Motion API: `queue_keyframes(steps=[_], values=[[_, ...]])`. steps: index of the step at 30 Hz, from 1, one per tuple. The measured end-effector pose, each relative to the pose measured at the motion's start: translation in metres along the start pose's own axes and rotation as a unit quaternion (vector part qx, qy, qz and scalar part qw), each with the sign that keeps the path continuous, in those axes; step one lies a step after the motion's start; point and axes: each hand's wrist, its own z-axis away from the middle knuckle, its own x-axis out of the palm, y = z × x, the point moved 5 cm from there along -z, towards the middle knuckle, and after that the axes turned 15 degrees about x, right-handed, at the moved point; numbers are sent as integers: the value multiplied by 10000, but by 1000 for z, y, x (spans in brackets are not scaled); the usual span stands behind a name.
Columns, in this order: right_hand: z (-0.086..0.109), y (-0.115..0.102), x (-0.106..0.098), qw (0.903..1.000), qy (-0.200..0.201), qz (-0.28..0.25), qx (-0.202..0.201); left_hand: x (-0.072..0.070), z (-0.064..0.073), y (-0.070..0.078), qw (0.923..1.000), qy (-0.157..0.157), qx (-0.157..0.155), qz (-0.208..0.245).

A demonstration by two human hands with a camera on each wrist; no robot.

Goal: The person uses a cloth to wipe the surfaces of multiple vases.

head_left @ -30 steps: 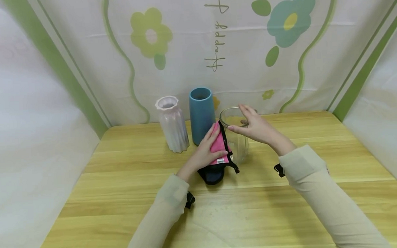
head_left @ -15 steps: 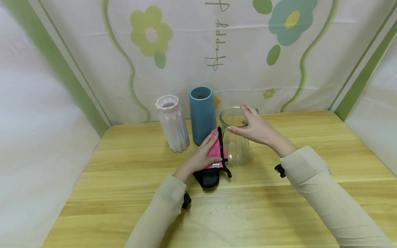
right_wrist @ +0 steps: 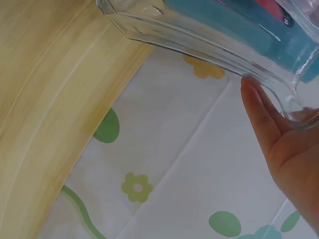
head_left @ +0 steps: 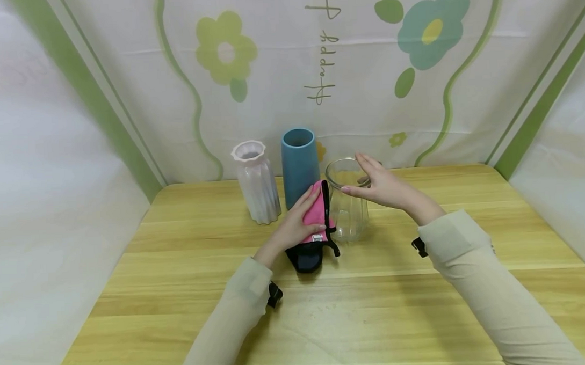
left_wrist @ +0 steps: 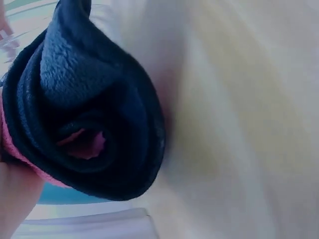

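Note:
In the head view, my left hand (head_left: 291,228) grips a pink cloth with black edging (head_left: 315,214) and holds it at the left side of a clear glass vase (head_left: 349,218). The left wrist view shows the cloth (left_wrist: 99,99) rolled into loose layers, dark plush inside, with pink at its centre. The vase stands upright on the table. My right hand (head_left: 384,187) holds its rim from the right, thumb in front and fingers behind. Seen by the right wrist camera, its fingers (right_wrist: 259,112) lie along the glass wall near the flared rim.
A blue vase (head_left: 299,166) stands just behind the cloth, partly covered by it. Left of that is a pale fluted vase (head_left: 258,189). All are on a wooden table (head_left: 374,319), near its back edge, before a flower-printed curtain (head_left: 269,70).
My left hand and the cloth have slid a little down and left along the glass, then slightly back up. My right hand keeps its hold on the rim; the vase stays in place.

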Motion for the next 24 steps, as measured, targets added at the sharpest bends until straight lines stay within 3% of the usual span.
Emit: queue_keyframes(steps=[5, 15, 24], values=[[1, -2, 3, 9993, 300, 86, 184, -13, -9, 14, 9990, 430, 64, 94], [3, -7, 6, 9978, 573, 178, 298, -2, -15, 14, 9992, -328, -174, -133], [4, -9, 7, 9971, 649, 250, 297, 7, -6, 0, 9977, -502, -296, -348]])
